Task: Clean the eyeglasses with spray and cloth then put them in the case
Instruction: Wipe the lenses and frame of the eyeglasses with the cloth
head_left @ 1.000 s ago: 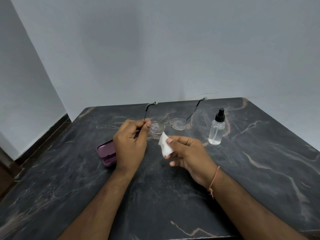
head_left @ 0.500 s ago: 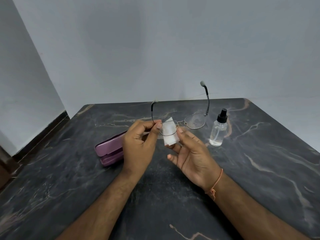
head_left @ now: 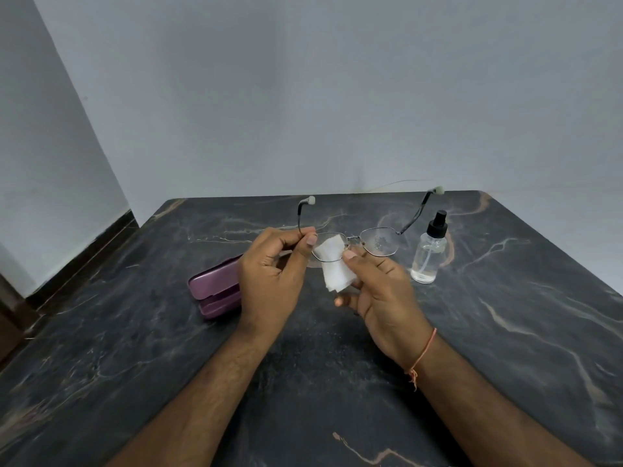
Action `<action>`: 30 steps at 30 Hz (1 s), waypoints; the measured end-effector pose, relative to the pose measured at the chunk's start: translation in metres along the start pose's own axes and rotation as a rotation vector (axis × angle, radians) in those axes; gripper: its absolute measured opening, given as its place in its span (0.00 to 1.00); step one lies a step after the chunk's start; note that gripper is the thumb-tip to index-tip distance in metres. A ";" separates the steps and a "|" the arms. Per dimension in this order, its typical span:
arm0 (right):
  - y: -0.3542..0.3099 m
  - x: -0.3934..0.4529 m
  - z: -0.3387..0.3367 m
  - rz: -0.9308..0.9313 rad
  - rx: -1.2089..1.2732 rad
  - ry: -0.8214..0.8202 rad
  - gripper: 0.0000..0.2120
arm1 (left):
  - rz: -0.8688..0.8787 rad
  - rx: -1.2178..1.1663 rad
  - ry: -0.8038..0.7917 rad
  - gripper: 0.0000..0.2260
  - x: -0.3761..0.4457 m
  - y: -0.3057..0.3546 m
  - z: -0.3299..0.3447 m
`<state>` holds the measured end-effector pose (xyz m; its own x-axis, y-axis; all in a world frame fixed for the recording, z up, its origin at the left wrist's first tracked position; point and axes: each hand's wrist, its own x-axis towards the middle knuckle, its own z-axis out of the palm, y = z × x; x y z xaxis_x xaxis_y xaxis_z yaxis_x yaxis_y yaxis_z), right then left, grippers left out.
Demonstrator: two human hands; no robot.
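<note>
A dark marble counter (head_left: 505,348) fills the lower view below a pale wall. The left hand (head_left: 269,281) pinches the eyeglasses (head_left: 379,242) at the left hinge, fingers curled round the frame, holding them above the middle of the counter with both temples pointing toward the far edge. The right hand (head_left: 381,291) pinches a white cloth (head_left: 333,264) over the left lens. A purple case (head_left: 215,288) lies closed behind the left hand; a clear spray bottle (head_left: 428,254) stands upright toward the far right corner.

Dark marble table (head_left: 505,332), grey walls (head_left: 303,96)
</note>
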<state>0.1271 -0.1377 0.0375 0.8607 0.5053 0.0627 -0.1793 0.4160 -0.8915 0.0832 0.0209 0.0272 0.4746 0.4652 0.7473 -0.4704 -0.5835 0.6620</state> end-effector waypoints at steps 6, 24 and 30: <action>-0.005 -0.001 0.001 0.036 0.105 -0.082 0.14 | 0.001 -0.029 -0.014 0.05 -0.002 0.001 0.003; -0.002 0.003 -0.004 0.126 0.047 -0.020 0.15 | 0.020 -0.006 -0.001 0.06 0.000 -0.004 0.001; -0.002 0.001 -0.003 0.215 0.087 -0.111 0.14 | 0.008 -0.036 -0.007 0.04 -0.001 -0.005 0.002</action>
<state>0.1295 -0.1406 0.0377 0.7417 0.6670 -0.0706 -0.3967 0.3513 -0.8481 0.0865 0.0215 0.0232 0.4753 0.4559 0.7525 -0.5005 -0.5633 0.6574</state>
